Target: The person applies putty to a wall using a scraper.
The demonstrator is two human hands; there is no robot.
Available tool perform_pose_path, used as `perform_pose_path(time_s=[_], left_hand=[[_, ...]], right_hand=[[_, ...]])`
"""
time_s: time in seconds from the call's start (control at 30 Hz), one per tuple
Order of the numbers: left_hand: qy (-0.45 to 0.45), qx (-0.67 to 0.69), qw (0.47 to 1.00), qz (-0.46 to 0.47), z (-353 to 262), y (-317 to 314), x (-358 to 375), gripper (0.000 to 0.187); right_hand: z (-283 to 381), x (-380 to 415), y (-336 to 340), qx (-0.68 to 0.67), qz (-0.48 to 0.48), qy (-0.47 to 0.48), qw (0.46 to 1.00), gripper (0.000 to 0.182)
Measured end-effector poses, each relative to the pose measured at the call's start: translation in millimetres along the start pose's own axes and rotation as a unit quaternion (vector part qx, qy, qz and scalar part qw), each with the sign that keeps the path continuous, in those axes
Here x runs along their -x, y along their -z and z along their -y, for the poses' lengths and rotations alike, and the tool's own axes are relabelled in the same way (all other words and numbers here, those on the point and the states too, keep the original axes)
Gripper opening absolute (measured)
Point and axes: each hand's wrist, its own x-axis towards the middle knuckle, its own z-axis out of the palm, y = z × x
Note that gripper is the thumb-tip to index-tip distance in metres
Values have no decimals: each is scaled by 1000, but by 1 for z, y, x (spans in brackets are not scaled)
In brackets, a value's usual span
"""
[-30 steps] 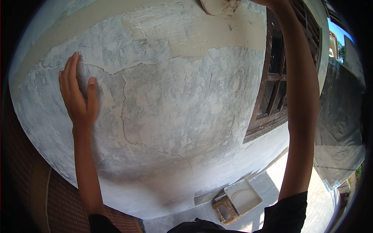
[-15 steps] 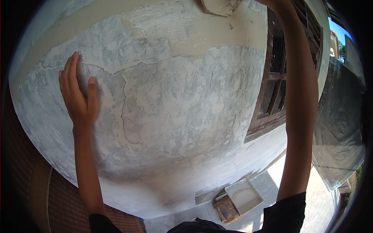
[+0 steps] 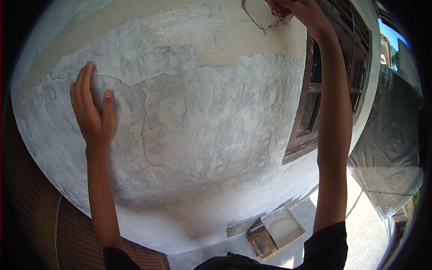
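My left hand (image 3: 93, 110) lies on the patchy grey-white wall (image 3: 202, 117), its fingers stretched upward and the thumb apart. A thin crack in the plaster runs by its fingertips. At the top edge of the view, my right hand (image 3: 310, 15) is wrapped round a plastering trowel (image 3: 260, 13). The trowel has a pale, smeared plate with angled corners and a dark red part beside my fingers. It overlaps the beige band of wall left of the window, and its upper end is cut off by the frame.
A brown wooden window (image 3: 315, 99) stands close beside my right forearm. On the floor below are a white square tray (image 3: 284, 229) and a brown woven-looking box (image 3: 261, 243). Dark sheeting (image 3: 387, 139) hangs at the right. A woven brown surface (image 3: 81, 234) borders the lower left.
My right hand and the trowel have come a little lower, and the trowel's red part now shows. My right forearm has shifted left. My left hand has stayed nearly still on the wall.
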Motion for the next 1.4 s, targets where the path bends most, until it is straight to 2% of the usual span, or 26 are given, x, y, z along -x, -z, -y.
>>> perform_pose_path(time_s=[0.03,0.1,0.23,0.3,0.37,0.43,0.5,0.53,0.57,0.63,0.67,0.73,0.87,0.93,0.97,1.07,1.13,1.3,1.4], left_hand=[[-1,1,1000,0,0,0,0,55],[-2,-5,1000,-3,0,1,0,54],[-5,-5,1000,-6,-1,0,-1,52],[-7,-2,1000,-6,-2,0,-1,52],[-5,-3,1000,-5,-2,2,-1,52],[-4,-11,1000,-1,-2,1,-1,53],[-7,-14,1000,-1,-1,2,-1,53],[-12,-15,1000,0,-2,1,-2,53],[-14,-13,1000,1,-3,1,-3,53],[-4,-19,1000,7,-4,3,-2,53],[-5,-19,1000,8,-5,2,-2,53],[4,-12,1000,0,-4,3,-1,53],[4,-21,1000,1,-4,2,-2,54],[-1,-21,1000,-2,-4,1,-2,53],[-2,-19,1000,-1,-5,0,-2,53],[11,-11,1000,0,-4,2,-1,53],[10,-16,1000,1,-5,2,-1,53],[-1,-19,1000,-6,-4,0,-1,53],[0,-18,1000,-4,-4,1,-1,53]], right_hand=[[-4,3,-1,0,0,1,1000,20],[-5,16,-3,-104,-90,-43,990,20],[-10,30,-32,-162,-106,-71,978,20],[-19,35,-35,-120,-131,-103,979,21],[-65,31,-22,-111,-125,-30,985,34],[-69,32,-17,-123,-141,-44,981,36],[-57,38,-19,-193,-157,-18,968,37],[-53,39,-27,-184,-167,-12,969,37],[-17,46,-40,-173,-165,-41,970,22],[-18,46,-49,-97,-185,-56,976,23],[-30,45,-44,-97,-185,-57,976,23],[-64,42,-26,-106,-173,-36,979,38],[-61,50,-20,-165,-171,-58,969,34],[-58,48,-34,-218,-159,-25,963,33],[-59,47,-38,-212,-135,-27,967,33],[-66,53,-37,-169,-144,-36,974,33],[-68,60,-26,-178,-159,-84,967,33],[-66,51,-36,-206,-164,-39,964,34],[-68,57,-31,-194,-161,-48,966,34]])
